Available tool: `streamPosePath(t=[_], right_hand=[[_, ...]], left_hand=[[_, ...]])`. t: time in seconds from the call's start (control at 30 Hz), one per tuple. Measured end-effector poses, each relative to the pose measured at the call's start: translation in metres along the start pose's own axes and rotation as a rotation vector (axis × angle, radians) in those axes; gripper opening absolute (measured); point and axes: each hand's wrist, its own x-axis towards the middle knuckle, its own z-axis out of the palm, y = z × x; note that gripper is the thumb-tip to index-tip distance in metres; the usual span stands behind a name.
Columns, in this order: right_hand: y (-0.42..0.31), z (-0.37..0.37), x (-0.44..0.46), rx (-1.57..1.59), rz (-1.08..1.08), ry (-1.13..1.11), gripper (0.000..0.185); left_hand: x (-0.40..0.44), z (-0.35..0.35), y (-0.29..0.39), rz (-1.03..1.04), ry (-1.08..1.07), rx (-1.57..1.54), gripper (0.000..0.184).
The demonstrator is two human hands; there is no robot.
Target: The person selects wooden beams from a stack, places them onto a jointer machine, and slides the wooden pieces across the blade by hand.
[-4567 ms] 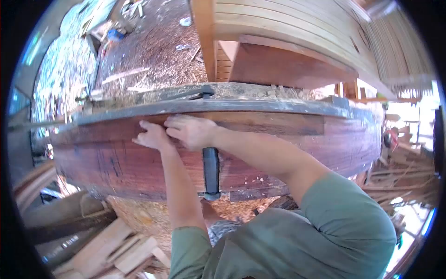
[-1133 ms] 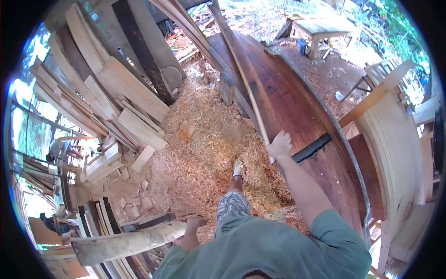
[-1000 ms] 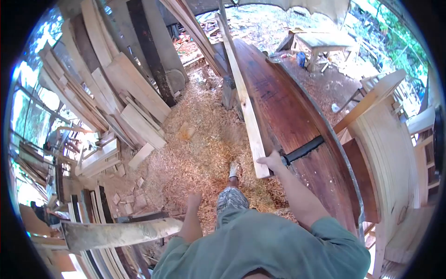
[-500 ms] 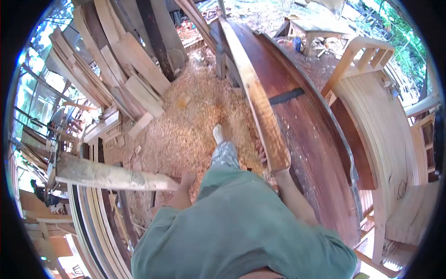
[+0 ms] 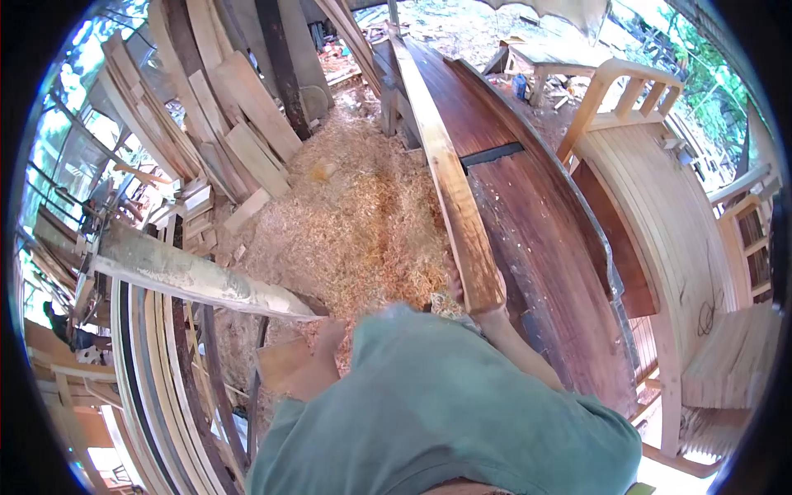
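A long light wooden beam [image 5: 450, 181] runs along the near side of the dark red plank surface [image 5: 536, 214]. My right hand [image 5: 478, 309] is wrapped round the beam's near end, with fingertips showing on its left side and the rest partly hidden under it. On the left, my left hand [image 5: 330, 330] hangs low beside the end of a pale log post [image 5: 206, 280]; its fingers are too unclear to read, and whether it touches the post cannot be made out. A black strip [image 5: 492, 154] lies across the red surface.
Wood shavings [image 5: 346, 214] cover the ground ahead. Tall boards [image 5: 256, 103] lean at the upper left, and more long planks [image 5: 157, 355] stand at the lower left. At the right is a pale wooden bench [image 5: 668, 214] with a slatted end. A table [image 5: 557, 54] stands farther off.
My hands left the red surface, and my right hand took hold of the beam. Since then the beam's near end has shifted slightly left in view, while my body has moved and the view has turned.
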Motion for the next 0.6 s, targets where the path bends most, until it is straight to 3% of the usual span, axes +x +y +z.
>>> streamPosePath(t=[0.03,0.1,0.2,0.27,0.3,0.37,0.4,0.47,0.53,0.6], right_hand=[[0.003,-0.007,-0.014,0.024,0.005,0.019,0.080],[0.023,-0.011,-0.042,0.052,-0.004,0.035,0.082],[0.046,-0.002,-0.077,0.137,0.028,0.063,0.086],[0.065,0.000,-0.109,0.088,0.060,0.044,0.086],[0.075,0.003,-0.126,-0.050,-0.054,0.164,0.081],[0.075,-0.009,-0.164,-0.172,-0.108,0.181,0.080],[0.071,-0.022,-0.182,-0.277,-0.142,0.198,0.078],[0.061,-0.044,-0.220,-0.141,-0.116,0.212,0.073],[0.055,-0.046,-0.254,-0.295,-0.187,0.329,0.067],[0.056,-0.042,-0.288,-0.356,-0.240,0.359,0.062]], left_hand=[[-0.012,-0.013,0.020,0.003,0.016,0.002,0.044],[-0.041,-0.032,0.054,-0.374,0.246,-0.735,0.036],[-0.056,0.017,0.044,-0.381,0.306,-0.556,0.033],[-0.056,0.067,0.031,-0.331,0.234,-0.498,0.035],[-0.052,0.091,0.027,-0.263,0.183,-0.482,0.036],[-0.049,0.133,0.030,-0.158,0.132,-0.502,0.039],[-0.060,0.125,0.052,-0.267,0.036,-0.773,0.042],[-0.057,0.143,0.078,-0.296,-0.085,-0.778,0.046],[-0.052,0.147,0.111,-0.325,-0.183,-0.809,0.050],[-0.051,0.135,0.153,-0.206,-0.254,-0.806,0.055]])
